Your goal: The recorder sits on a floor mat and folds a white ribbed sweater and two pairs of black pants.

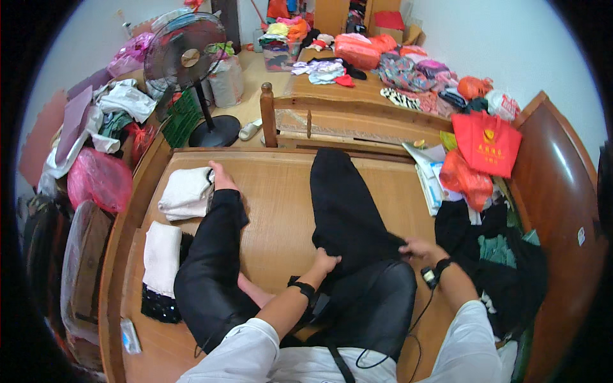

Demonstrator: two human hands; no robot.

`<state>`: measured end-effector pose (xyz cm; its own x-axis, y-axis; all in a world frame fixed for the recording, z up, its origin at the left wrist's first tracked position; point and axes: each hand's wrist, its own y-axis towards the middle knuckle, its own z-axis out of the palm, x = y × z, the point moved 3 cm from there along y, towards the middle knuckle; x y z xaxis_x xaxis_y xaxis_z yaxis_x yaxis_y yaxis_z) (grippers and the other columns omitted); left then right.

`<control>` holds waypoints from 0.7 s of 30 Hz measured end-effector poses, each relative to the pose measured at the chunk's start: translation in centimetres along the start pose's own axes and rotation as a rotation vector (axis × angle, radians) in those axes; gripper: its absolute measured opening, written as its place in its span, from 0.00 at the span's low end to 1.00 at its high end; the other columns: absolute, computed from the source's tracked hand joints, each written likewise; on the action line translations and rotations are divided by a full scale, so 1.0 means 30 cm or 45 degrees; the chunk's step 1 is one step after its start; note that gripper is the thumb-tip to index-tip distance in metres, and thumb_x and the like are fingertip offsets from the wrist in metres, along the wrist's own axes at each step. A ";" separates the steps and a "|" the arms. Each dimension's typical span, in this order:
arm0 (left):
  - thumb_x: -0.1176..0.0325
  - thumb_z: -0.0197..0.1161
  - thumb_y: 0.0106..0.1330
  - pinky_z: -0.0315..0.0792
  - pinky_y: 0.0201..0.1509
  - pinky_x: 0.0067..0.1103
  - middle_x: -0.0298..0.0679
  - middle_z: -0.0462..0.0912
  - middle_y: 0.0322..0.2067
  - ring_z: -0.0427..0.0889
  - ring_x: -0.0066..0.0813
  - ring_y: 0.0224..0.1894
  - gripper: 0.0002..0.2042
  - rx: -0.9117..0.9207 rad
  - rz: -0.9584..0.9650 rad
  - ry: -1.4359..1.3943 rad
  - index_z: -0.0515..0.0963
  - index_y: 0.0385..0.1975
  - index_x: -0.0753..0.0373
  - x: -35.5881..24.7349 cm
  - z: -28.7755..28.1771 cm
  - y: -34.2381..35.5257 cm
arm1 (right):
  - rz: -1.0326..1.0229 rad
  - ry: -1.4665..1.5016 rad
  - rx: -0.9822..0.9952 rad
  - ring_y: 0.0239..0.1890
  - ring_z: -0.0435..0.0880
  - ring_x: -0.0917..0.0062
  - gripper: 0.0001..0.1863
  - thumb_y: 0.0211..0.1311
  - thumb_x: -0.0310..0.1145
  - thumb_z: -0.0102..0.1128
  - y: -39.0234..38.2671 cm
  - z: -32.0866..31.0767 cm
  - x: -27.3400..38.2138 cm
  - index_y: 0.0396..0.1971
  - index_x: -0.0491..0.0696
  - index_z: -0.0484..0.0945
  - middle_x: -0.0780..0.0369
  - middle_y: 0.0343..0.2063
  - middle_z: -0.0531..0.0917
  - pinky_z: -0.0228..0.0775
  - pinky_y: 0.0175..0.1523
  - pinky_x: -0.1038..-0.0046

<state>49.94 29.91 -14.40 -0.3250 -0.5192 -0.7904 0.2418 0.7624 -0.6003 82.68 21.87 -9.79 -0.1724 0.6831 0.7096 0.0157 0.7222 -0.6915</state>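
A long black cloth garment (341, 204) lies on the wooden bed board (278, 210), its narrow end pointing away from me. Its near part reaches my bent right leg, and folds hide what kind of garment it is. At the near left edge, my left hand (327, 260) pinches the cloth. My right hand (416, 247) grips a corner pulled out to the right. Beside my outstretched left leg lie a folded white knit garment (184, 193) and, nearer, another folded white garment (162, 255) over a black sequined one (159, 305).
To my right is a heap of black clothes (472, 249) against the headboard (559, 191). A red bag (488, 143) stands behind it. A standing fan (190, 59) is beyond the bed's far left corner. Clothes cover the second bed (357, 92). A small packet (130, 336) lies near left.
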 end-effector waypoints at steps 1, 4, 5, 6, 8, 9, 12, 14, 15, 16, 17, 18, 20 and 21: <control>0.61 0.69 0.52 0.69 0.55 0.33 0.55 0.73 0.50 0.73 0.46 0.52 0.36 -0.054 0.076 0.339 0.58 0.57 0.72 0.035 -0.057 0.023 | 0.037 -0.005 -0.033 0.31 0.76 0.77 0.16 0.57 0.40 0.60 -0.083 0.135 0.080 0.43 0.48 0.76 0.66 0.30 0.80 0.67 0.36 0.78; 0.56 0.68 0.54 0.70 0.52 0.30 0.58 0.74 0.48 0.75 0.46 0.50 0.40 0.015 0.140 0.764 0.55 0.59 0.75 -0.031 0.037 0.011 | 0.136 -0.295 0.064 0.36 0.76 0.75 0.22 0.53 0.45 0.64 0.037 -0.074 -0.172 0.44 0.47 0.76 0.65 0.32 0.81 0.67 0.41 0.75; 0.54 0.68 0.54 0.70 0.53 0.31 0.58 0.74 0.49 0.73 0.47 0.52 0.38 0.202 -0.079 0.822 0.59 0.57 0.75 -0.037 0.035 0.007 | 0.225 -0.518 0.071 0.36 0.76 0.75 0.24 0.51 0.46 0.65 0.076 -0.083 -0.184 0.45 0.46 0.76 0.64 0.32 0.81 0.67 0.42 0.75; 0.53 0.68 0.54 0.70 0.53 0.31 0.58 0.74 0.49 0.73 0.47 0.53 0.37 0.289 -0.189 0.846 0.62 0.55 0.75 -0.064 0.010 -0.004 | 0.308 -0.743 0.069 0.37 0.76 0.75 0.27 0.50 0.48 0.66 0.103 -0.085 -0.175 0.45 0.46 0.75 0.63 0.32 0.81 0.67 0.42 0.75; 0.48 0.66 0.54 0.70 0.52 0.31 0.56 0.75 0.47 0.74 0.47 0.52 0.35 0.499 -0.268 0.770 0.68 0.52 0.73 -0.125 -0.066 -0.043 | 0.214 -1.127 0.068 0.31 0.77 0.76 0.24 0.49 0.48 0.66 0.184 -0.141 -0.035 0.41 0.46 0.78 0.63 0.30 0.81 0.69 0.38 0.74; 0.45 0.63 0.55 0.70 0.52 0.31 0.56 0.77 0.46 0.75 0.45 0.51 0.33 0.437 -0.233 0.877 0.71 0.49 0.72 -0.125 -0.149 -0.016 | -0.002 -0.744 0.175 0.25 0.75 0.78 0.17 0.50 0.46 0.65 0.205 -0.078 0.098 0.32 0.48 0.80 0.67 0.27 0.80 0.68 0.33 0.75; 0.40 0.56 0.59 0.69 0.52 0.33 0.55 0.78 0.43 0.76 0.43 0.51 0.32 0.350 -0.135 1.038 0.79 0.40 0.70 -0.145 -0.278 0.095 | -0.271 -0.386 -0.234 0.23 0.74 0.83 0.12 0.51 0.38 0.66 0.372 -0.053 0.306 0.31 0.48 0.78 0.67 0.22 0.77 0.66 0.26 0.78; 0.45 0.55 0.61 0.68 0.54 0.35 0.55 0.73 0.51 0.71 0.45 0.55 0.29 0.045 -0.031 1.357 0.76 0.45 0.69 -0.146 -0.347 0.141 | -0.349 -0.262 -0.232 0.24 0.74 0.82 0.13 0.49 0.38 0.68 0.384 0.014 0.503 0.30 0.47 0.77 0.67 0.23 0.77 0.66 0.27 0.78; 0.45 0.55 0.61 0.68 0.54 0.35 0.55 0.73 0.51 0.71 0.45 0.55 0.29 0.060 -0.037 1.366 0.76 0.45 0.69 -0.139 -0.350 0.164 | -0.407 -0.251 -0.318 0.24 0.74 0.82 0.13 0.50 0.39 0.66 0.435 0.006 0.542 0.31 0.47 0.78 0.66 0.23 0.77 0.66 0.27 0.77; 0.47 0.55 0.61 0.66 0.55 0.36 0.54 0.68 0.55 0.69 0.46 0.57 0.28 -0.130 0.179 1.424 0.73 0.49 0.68 -0.150 -0.358 0.180 | -0.460 -0.239 -0.399 0.23 0.73 0.82 0.13 0.51 0.40 0.65 0.492 -0.001 0.570 0.31 0.47 0.78 0.66 0.23 0.77 0.66 0.27 0.77; 0.49 0.54 0.61 0.64 0.57 0.36 0.54 0.64 0.59 0.67 0.48 0.58 0.28 -0.317 0.393 1.470 0.70 0.52 0.68 -0.155 -0.369 0.192 | -0.413 -0.215 -0.486 0.26 0.76 0.77 0.16 0.49 0.40 0.67 0.551 -0.010 0.595 0.32 0.45 0.78 0.63 0.26 0.79 0.69 0.31 0.75; 0.49 0.54 0.61 0.64 0.57 0.36 0.54 0.64 0.59 0.67 0.48 0.58 0.28 -0.283 0.380 1.475 0.70 0.52 0.68 -0.143 -0.368 0.210 | -0.351 -0.197 -0.581 0.29 0.79 0.73 0.19 0.46 0.40 0.69 0.596 -0.024 0.604 0.34 0.42 0.78 0.60 0.28 0.81 0.71 0.35 0.73; 0.51 0.53 0.61 0.57 0.63 0.38 0.52 0.56 0.64 0.59 0.50 0.63 0.30 -0.560 0.861 1.345 0.64 0.58 0.66 -0.155 -0.410 0.206 | -0.214 -0.270 -0.679 0.35 0.81 0.68 0.27 0.44 0.47 0.69 0.654 0.031 0.640 0.38 0.39 0.78 0.54 0.34 0.82 0.72 0.41 0.69; 0.51 0.53 0.61 0.57 0.63 0.38 0.52 0.56 0.64 0.59 0.50 0.63 0.30 -0.550 0.838 1.335 0.64 0.58 0.66 -0.146 -0.416 0.216 | -0.138 -0.282 -0.643 0.38 0.81 0.67 0.31 0.43 0.49 0.69 0.650 0.051 0.668 0.41 0.38 0.77 0.52 0.36 0.82 0.72 0.44 0.68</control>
<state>41.53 41.93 -13.30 -0.8587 0.3913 -0.3309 0.3800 0.9194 0.1013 78.03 49.48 -9.26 -0.4011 0.6022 0.6902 0.4464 0.7865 -0.4268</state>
